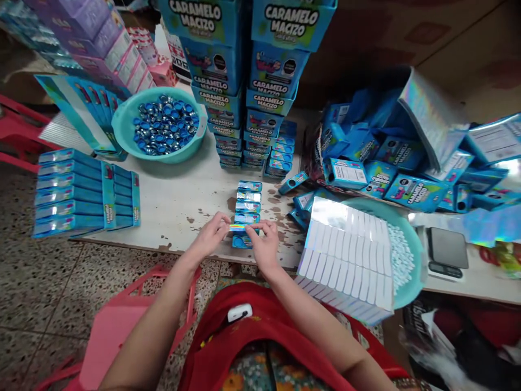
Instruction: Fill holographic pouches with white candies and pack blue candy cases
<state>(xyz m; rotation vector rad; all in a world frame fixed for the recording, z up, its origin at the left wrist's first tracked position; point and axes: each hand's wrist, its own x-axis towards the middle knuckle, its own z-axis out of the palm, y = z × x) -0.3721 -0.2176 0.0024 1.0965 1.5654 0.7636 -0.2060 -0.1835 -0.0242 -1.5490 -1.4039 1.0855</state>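
Observation:
A short row of small blue candy boxes (248,207) stands on the white table in front of me. At its near end, both my hands are on one small candy box with a shiny flap (237,227). My left hand (212,232) pinches the left end of the flap between thumb and fingers. Thumb and fingers of my right hand (264,239) close on its right end. Just below the flap, the nearest small blue box (242,241) shows a round dark opening or disc on its face.
Tall stacks of blue boxes (260,103) rise behind the row. A teal basin (118,127) of blue-and-silver caps stands left, near stacked boxes (73,195). To the right are piled boxes (417,190), a white-celled carton block (345,255), a basin of white pieces (419,271) and a scale (448,247).

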